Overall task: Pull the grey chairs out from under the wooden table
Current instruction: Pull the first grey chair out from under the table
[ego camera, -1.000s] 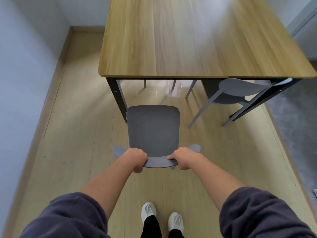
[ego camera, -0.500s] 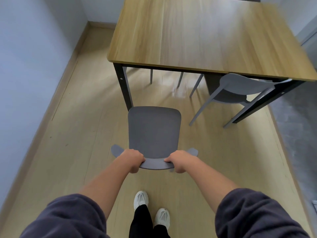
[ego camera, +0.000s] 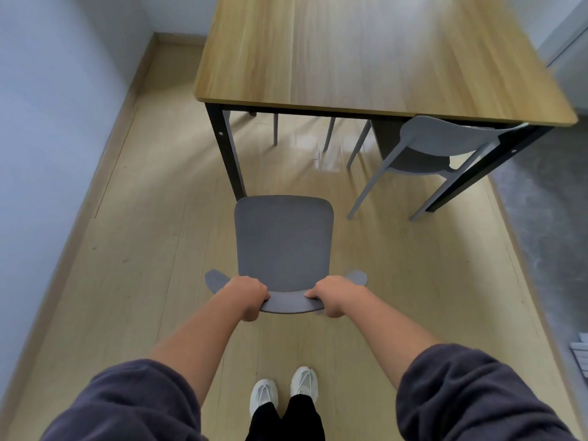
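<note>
A grey chair (ego camera: 283,240) stands on the floor in front of me, fully clear of the wooden table (ego camera: 366,52), its seat facing the table's near left leg. My left hand (ego camera: 248,296) and my right hand (ego camera: 334,296) both grip the top edge of its backrest. A second grey chair (ego camera: 442,144) sits tucked under the table's right end, with its backrest against the table edge. Legs of another chair (ego camera: 275,128) show under the far side.
A pale wall (ego camera: 47,122) with a skirting board runs along the left. A grey rug (ego camera: 547,224) covers the floor at the right, with white papers (ego camera: 580,348) on it. My white shoes (ego camera: 283,389) stand just behind the held chair on the wooden floor.
The held chair has come back away from the table with my hands still on its backrest. The table now appears farther off and shifted right in view.
</note>
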Action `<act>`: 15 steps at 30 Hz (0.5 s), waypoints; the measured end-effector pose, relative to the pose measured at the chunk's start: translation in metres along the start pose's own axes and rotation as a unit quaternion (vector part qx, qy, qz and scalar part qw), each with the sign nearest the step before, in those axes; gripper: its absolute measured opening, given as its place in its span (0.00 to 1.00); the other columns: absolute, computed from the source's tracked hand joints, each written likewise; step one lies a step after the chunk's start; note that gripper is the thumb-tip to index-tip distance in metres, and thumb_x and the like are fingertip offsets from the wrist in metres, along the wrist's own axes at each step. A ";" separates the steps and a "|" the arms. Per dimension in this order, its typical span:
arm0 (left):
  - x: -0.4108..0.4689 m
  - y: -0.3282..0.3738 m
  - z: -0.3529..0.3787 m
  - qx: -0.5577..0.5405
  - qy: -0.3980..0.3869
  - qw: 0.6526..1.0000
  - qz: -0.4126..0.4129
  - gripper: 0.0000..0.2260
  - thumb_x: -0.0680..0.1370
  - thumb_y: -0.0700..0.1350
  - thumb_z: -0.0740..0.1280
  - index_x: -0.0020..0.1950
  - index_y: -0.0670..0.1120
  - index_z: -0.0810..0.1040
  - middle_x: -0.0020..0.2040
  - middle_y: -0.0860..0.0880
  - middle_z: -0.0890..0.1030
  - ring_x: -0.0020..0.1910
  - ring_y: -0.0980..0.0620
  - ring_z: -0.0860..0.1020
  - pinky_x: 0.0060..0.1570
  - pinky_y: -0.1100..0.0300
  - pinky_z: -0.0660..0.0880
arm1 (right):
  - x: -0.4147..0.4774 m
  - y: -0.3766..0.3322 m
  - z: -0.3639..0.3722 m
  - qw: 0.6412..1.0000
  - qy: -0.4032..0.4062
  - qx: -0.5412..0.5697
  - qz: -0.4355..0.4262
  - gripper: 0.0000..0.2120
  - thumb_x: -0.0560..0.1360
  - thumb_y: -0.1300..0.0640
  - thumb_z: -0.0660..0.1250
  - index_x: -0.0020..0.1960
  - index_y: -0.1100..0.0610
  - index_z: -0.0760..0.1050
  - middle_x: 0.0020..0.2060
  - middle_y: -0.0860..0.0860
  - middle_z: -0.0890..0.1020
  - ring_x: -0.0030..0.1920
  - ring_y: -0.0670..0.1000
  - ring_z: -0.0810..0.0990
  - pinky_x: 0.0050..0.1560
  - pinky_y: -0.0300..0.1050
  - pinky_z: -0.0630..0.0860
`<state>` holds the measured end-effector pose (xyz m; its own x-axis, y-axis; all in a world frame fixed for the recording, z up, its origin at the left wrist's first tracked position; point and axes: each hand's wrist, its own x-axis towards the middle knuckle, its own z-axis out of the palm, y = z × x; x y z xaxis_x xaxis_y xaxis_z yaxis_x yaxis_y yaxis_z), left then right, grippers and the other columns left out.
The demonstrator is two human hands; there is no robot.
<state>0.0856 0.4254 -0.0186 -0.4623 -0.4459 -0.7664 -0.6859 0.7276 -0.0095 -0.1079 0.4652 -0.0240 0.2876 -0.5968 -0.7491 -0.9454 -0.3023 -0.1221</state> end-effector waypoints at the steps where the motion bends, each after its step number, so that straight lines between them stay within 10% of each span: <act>1: -0.003 0.001 0.003 0.002 -0.004 1.000 0.002 0.15 0.75 0.37 0.59 0.60 0.46 0.75 0.56 0.45 0.79 0.55 0.44 0.78 0.42 0.56 0.69 | -0.003 -0.004 0.002 1.000 -0.001 0.003 0.001 0.10 0.74 0.66 0.60 0.42 0.52 0.66 0.33 0.47 0.66 0.44 0.56 0.70 0.29 0.42 0.59; 15: -0.035 0.010 0.033 0.010 -0.024 1.000 0.016 0.15 0.76 0.37 0.59 0.61 0.45 0.75 0.57 0.44 0.79 0.55 0.44 0.78 0.44 0.56 0.70 | -0.025 -0.048 0.028 0.998 -0.024 0.052 0.039 0.25 0.73 0.68 0.59 0.68 0.52 0.72 0.60 0.54 0.79 0.60 0.58 0.77 0.52 0.49 0.73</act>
<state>0.1134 0.4651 -0.0128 -0.4566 -0.3973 -0.7960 -0.6600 0.7513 0.0035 -0.0740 0.5156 -0.0177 0.2068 -0.5787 -0.7889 -0.9762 -0.1765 -0.1264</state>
